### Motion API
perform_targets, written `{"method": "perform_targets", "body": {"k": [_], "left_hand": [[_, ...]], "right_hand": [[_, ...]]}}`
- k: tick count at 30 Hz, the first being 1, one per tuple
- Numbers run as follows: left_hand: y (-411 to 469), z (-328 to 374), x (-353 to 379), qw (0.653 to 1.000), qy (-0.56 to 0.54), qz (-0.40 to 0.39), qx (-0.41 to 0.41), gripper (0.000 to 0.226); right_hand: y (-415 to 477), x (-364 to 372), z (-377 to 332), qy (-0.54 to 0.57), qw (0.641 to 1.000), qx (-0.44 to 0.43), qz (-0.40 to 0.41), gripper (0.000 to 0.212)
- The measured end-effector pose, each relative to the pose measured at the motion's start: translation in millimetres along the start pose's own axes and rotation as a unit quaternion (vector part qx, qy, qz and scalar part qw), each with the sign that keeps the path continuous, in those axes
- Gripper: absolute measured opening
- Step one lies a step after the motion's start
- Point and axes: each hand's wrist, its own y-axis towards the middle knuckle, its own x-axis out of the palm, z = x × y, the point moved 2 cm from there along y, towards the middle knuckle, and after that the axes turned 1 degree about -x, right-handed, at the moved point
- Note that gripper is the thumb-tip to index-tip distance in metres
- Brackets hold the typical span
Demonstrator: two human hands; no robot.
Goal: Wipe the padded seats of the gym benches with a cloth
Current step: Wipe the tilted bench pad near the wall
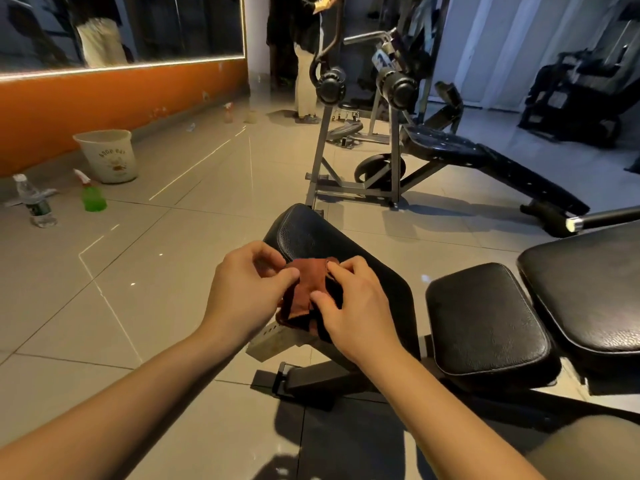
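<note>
A small reddish-brown cloth (pixel 308 289) is held between both hands above a black padded bench pad (pixel 308 233) in the middle of the view. My left hand (pixel 242 292) pinches the cloth's left edge with thumb and fingers. My right hand (pixel 349 306) grips its right side, fingers pressed on the fabric. To the right lie a second black seat pad (pixel 485 320) and a larger black backrest pad (pixel 585 285). Another black bench (pixel 485 161) stands farther back on a grey frame.
On the tiled floor at the left stand a white bucket (pixel 109 154), a green spray bottle (pixel 92 195) and a clear water bottle (pixel 34 202). An orange wall with a mirror runs along the left. A person (pixel 306 64) stands at the back near a weight rack.
</note>
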Motion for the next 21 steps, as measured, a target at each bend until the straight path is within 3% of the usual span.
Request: {"method": "perform_targets", "body": {"k": [3,5,8,10,13,16,21], "left_hand": [[16,10,-14,0.998,0.032,0.043,0.043,0.012],[29,12,-25,0.998,0.011,0.063,0.025,0.012],[35,9,-31,0.999,-0.018,-0.004,-0.036,0.012],[32,7,-27,0.998,0.012,-0.05,-0.034,0.011],[41,9,-24,1.0,0.015,-0.025,-0.01,0.011],[62,13,-28,0.996,-0.064,-0.004,-0.057,0.01],[64,7,-39,0.992,-0.038,-0.095,-0.072,0.008]], "right_hand": [[35,-1,-24,0.025,0.999,-0.046,-0.004,0.035],[54,-3,-37,0.036,0.997,-0.054,-0.038,0.034],[43,-4,-35,0.014,0.996,-0.076,-0.049,0.025],[27,-7,-30,-0.007,0.994,-0.095,-0.046,0.022],[60,-9,-33,-0.01,0.997,-0.045,-0.067,0.026],[103,-10,-48,-0.025,0.995,0.016,-0.093,0.027],[57,-14,-51,-0.052,0.993,-0.027,-0.105,0.027]]}}
